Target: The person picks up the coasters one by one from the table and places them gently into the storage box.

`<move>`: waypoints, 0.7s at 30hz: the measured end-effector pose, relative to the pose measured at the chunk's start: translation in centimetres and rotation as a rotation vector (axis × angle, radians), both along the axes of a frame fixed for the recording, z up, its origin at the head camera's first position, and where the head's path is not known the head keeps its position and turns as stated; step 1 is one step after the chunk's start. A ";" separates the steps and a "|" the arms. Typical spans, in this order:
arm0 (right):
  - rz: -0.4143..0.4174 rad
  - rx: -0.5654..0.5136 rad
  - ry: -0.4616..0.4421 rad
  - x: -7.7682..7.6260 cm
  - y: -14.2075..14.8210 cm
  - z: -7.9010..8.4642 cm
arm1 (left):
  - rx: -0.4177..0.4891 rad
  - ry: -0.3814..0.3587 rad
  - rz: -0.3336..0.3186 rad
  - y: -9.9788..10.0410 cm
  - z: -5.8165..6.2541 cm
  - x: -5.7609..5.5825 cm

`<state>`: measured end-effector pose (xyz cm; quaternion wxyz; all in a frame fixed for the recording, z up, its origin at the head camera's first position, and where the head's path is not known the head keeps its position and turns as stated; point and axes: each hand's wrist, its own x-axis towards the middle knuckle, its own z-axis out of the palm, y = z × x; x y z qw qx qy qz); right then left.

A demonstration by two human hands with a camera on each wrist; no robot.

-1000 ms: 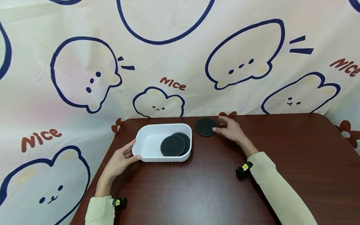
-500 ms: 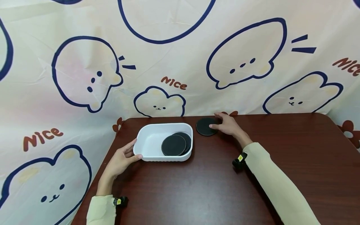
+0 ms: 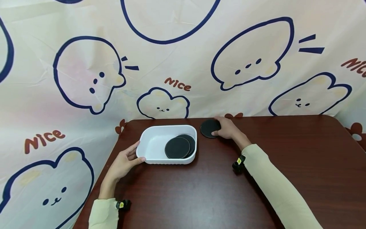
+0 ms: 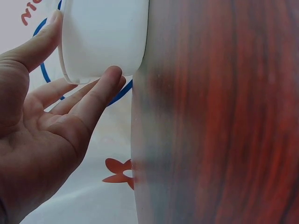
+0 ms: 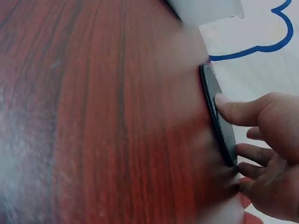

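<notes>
My left hand (image 3: pixel 121 163) holds the left end of a white plastic basin (image 3: pixel 151 141), thumb at the near corner and fingers along the end wall. In the left wrist view the fingertips touch the basin (image 4: pixel 105 39). Two round black coasters (image 3: pixel 175 148) lie overlapped at the basin's right end. Just right of the basin, another black coaster (image 3: pixel 207 126) is flat on the table near its far edge. My right hand (image 3: pixel 229 129) pinches that coaster's right side. The right wrist view shows the thumb on the top of the coaster (image 5: pixel 226 133), other fingers at its rim.
The brown wooden table (image 3: pixel 183 194) reaches up to a cloth backdrop (image 3: pixel 200 105) printed with blue cartoon outlines. A small black wrist camera (image 3: pixel 238 164) sits on the right wrist, another camera (image 3: pixel 124 205) on the left.
My right hand has shifted left over the coaster, and its thumb and fingers have closed on it. The left hand stays on the basin. The head view has shifted slightly.
</notes>
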<state>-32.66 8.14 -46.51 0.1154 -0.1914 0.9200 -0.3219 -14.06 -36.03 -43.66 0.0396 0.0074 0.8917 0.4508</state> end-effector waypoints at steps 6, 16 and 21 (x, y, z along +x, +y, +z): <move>-0.011 -0.018 0.022 0.2 0.2 0.5 | 0.002 -0.003 0.005 0.1 0.0 0.0; -0.123 -0.105 0.030 1.8 1.6 1.4 | 0.016 -0.003 0.002 0.0 0.0 0.0; -0.137 -0.114 0.039 2.5 2.6 1.6 | 0.014 0.000 0.002 0.0 -0.1 0.0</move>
